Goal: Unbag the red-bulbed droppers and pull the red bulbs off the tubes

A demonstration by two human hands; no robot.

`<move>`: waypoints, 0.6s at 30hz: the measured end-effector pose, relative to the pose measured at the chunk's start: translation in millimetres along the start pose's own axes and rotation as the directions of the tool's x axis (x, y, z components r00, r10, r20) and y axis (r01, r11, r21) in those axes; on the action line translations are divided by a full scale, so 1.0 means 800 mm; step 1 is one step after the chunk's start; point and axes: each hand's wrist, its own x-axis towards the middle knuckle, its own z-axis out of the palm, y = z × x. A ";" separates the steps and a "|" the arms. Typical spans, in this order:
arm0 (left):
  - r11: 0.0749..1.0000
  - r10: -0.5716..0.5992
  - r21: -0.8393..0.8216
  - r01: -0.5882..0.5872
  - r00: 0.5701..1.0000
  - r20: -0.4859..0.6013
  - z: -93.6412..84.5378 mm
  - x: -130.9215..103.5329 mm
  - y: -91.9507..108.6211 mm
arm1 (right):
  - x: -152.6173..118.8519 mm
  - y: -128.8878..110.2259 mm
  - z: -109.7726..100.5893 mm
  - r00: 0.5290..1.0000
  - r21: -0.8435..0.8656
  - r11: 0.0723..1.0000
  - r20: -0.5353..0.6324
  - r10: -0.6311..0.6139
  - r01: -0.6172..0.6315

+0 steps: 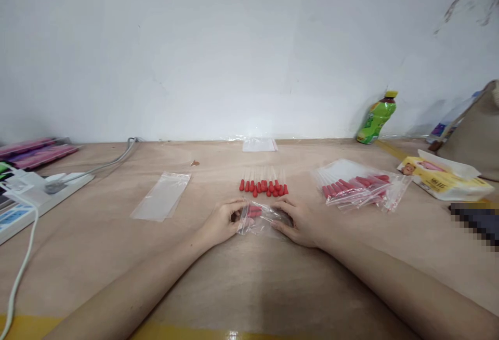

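Note:
Between my two hands a clear plastic bag [262,221] lies low over the table, with red-capped droppers [254,211] inside it. My left hand [228,221] pinches the bag's left end, near the red caps. The bag's right end is held between the thumb and fingers of my right hand [298,221]. Just beyond the bag, a row of loose droppers with red bulbs [264,186] lies on the table, their clear stems pointing to the wall. Flat empty bags [162,197] rest to the left.
Filled bags of red-capped droppers [353,186] are piled at the right, near a yellow tissue pack [446,179]. A green bottle [376,119] leans at the wall. On the left are a power strip [47,199] and cables. Another flat bag [259,145] lies by the wall.

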 end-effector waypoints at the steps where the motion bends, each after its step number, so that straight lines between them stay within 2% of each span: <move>1: 1.000 -0.018 0.011 0.018 1.000 0.009 0.002 0.000 -0.001 | 0.000 0.000 -0.001 1.000 0.012 1.000 0.004 -0.007 0.007; 6: 0.999 0.019 0.029 -0.019 1.000 0.000 0.007 -0.001 -0.002 | -0.001 0.004 0.002 1.000 0.039 0.999 0.003 -0.028 0.028; 12: 0.999 -0.034 -0.037 0.035 0.999 0.006 0.010 -0.004 -0.002 | -0.001 0.005 0.008 0.999 0.041 0.999 -0.027 -0.027 0.028; 18: 0.993 0.040 -0.111 -0.041 0.999 -0.011 0.005 -0.008 -0.011 | -0.001 0.009 0.009 0.998 0.068 0.997 -0.041 -0.040 0.043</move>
